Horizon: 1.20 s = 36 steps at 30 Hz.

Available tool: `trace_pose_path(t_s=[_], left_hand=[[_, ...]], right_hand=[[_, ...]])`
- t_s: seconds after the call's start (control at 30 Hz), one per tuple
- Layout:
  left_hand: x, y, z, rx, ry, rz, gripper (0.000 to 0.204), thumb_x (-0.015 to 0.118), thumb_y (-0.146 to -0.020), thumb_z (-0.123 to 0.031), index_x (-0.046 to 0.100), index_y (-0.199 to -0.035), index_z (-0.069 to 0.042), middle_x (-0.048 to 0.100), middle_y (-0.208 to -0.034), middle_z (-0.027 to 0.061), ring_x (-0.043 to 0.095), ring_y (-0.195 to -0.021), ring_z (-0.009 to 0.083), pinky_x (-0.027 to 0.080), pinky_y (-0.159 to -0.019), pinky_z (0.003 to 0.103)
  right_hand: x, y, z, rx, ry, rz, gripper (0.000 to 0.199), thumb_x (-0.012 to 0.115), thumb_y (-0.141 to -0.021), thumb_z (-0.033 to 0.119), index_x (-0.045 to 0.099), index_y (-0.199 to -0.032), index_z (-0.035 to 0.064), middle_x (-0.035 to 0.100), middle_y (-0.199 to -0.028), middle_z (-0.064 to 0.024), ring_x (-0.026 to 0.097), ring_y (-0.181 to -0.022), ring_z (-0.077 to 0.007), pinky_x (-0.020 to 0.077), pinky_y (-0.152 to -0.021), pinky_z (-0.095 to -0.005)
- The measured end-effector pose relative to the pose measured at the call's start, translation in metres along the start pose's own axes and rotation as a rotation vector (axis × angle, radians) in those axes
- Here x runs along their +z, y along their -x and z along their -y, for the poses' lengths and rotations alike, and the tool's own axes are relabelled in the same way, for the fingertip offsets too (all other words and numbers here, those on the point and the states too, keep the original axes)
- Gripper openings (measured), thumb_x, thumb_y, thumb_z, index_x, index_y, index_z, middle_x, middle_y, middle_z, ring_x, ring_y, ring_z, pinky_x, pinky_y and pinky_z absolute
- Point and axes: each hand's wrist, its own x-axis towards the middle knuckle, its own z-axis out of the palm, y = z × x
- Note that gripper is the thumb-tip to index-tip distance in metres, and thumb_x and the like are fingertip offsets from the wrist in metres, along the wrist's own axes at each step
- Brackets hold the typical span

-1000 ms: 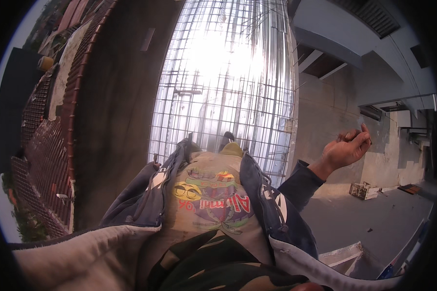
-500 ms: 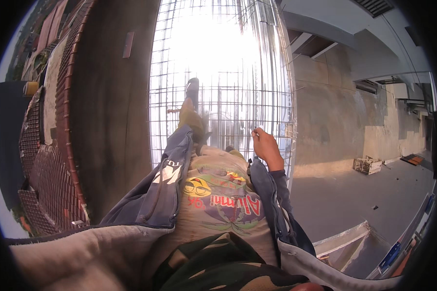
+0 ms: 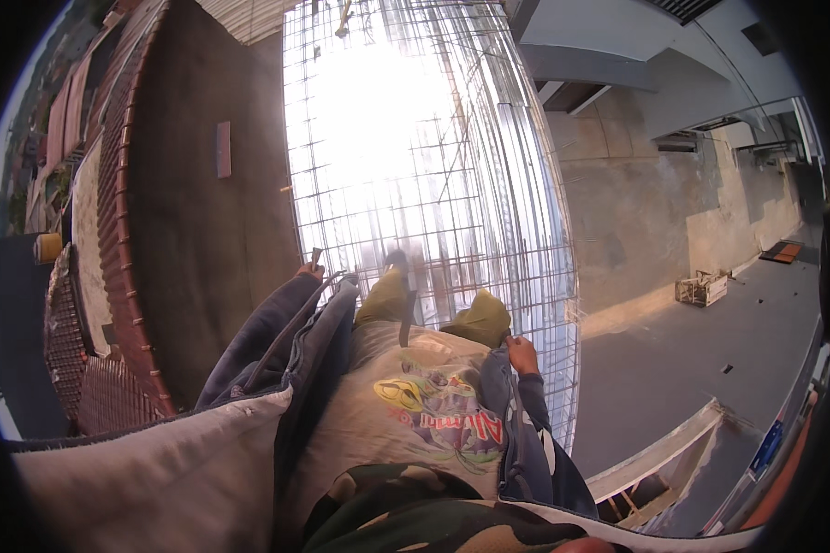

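At the left edge of the steel rebar mesh (image 3: 341, 219), my left hand (image 3: 311, 270) is closed around a short dark tool (image 3: 316, 255) whose end sticks up past the fingers; its kind is too small to tell. My right hand (image 3: 523, 354) is held low beside my right knee, next to the open blue jacket (image 3: 500, 387). Its fingers are curled, and anything in them is hidden. Under the mesh lies shiny ribbed metal decking (image 3: 516, 198). My legs in olive trousers (image 3: 480, 318) are on the mesh, with one dark shoe (image 3: 396, 257) showing.
Strong glare washes out the far middle of the mesh. A dark wall (image 3: 207, 230) and tiled roofs (image 3: 120, 392) run along the left. Beyond the right edge, a grey floor (image 3: 655, 369) lies lower down, with a wooden crate (image 3: 701, 288) and a pale frame (image 3: 664, 452).
My right hand has drawn back from over the mesh to beside my knee. My left hand has come into view with the dark tool. My view has shifted forward, and my right knee now shows.
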Motion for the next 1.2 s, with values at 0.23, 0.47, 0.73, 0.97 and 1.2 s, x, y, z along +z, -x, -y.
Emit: trace_pose_path(t_s=[0.23, 0.47, 0.73, 0.97, 1.2], left_hand=[[-0.045, -0.054, -0.063, -0.04, -0.14, -0.009, 0.044, 0.076, -0.096, -0.039, 0.074, -0.124, -0.005, 0.078, -0.1, 0.0171, 0.074, -0.091, 0.0278, 0.058, -0.087, 0.044], [0.025, -0.072, -0.225, 0.13, -0.459, 0.361, 0.053, 0.071, -0.097, -0.048, 0.071, -0.132, -0.009, 0.078, -0.107, 0.0199, 0.075, -0.102, 0.0372, 0.057, -0.092, 0.046], [0.035, -0.186, -0.307, 0.284, -0.545, 0.232, 0.054, 0.068, -0.099, -0.05, 0.069, -0.136, -0.011, 0.078, -0.107, 0.0198, 0.075, -0.103, 0.0386, 0.057, -0.092, 0.047], [0.142, -0.283, -0.478, 0.5, -1.129, 0.333, 0.038, 0.059, -0.104, -0.048, 0.069, -0.115, -0.013, 0.076, -0.096, 0.0218, 0.073, -0.095, 0.0467, 0.057, -0.083, 0.055], [0.335, -0.331, -0.493, 0.823, -1.178, 0.846, 0.028, 0.063, -0.099, -0.039, 0.068, -0.109, -0.014, 0.076, -0.09, 0.0189, 0.076, -0.092, 0.0416, 0.059, -0.079, 0.054]], right_hand=[[-0.003, -0.027, 0.07, 0.15, -0.664, 0.163, 0.031, 0.07, -0.102, 0.039, 0.065, -0.097, 0.0085, 0.047, -0.058, 0.0019, 0.041, -0.043, -0.0109, 0.0287, -0.041, -0.0309], [0.093, -0.148, -0.026, 0.061, -0.594, -0.125, 0.034, 0.081, -0.09, 0.035, 0.078, -0.093, 0.0004, 0.079, -0.088, -0.0152, 0.076, -0.082, -0.0275, 0.058, -0.078, -0.0401], [0.033, -0.264, 0.057, 0.41, -0.055, -0.05, 0.031, 0.056, -0.095, 0.028, 0.074, -0.117, 0.0148, 0.077, -0.119, -0.0172, 0.071, -0.117, -0.0409, 0.0564, -0.097, -0.0548], [0.037, -0.436, 0.03, 0.407, 0.144, -0.082, 0.026, 0.057, -0.099, 0.025, 0.073, -0.116, 0.0141, 0.078, -0.116, -0.016, 0.076, -0.109, -0.0371, 0.0607, -0.09, -0.0522], [0.112, -0.624, 0.003, 0.335, 0.11, -0.187, 0.03, 0.064, -0.098, 0.029, 0.074, -0.125, 0.0187, 0.078, -0.118, -0.0126, 0.074, -0.113, -0.0361, 0.0585, -0.094, -0.0512]])
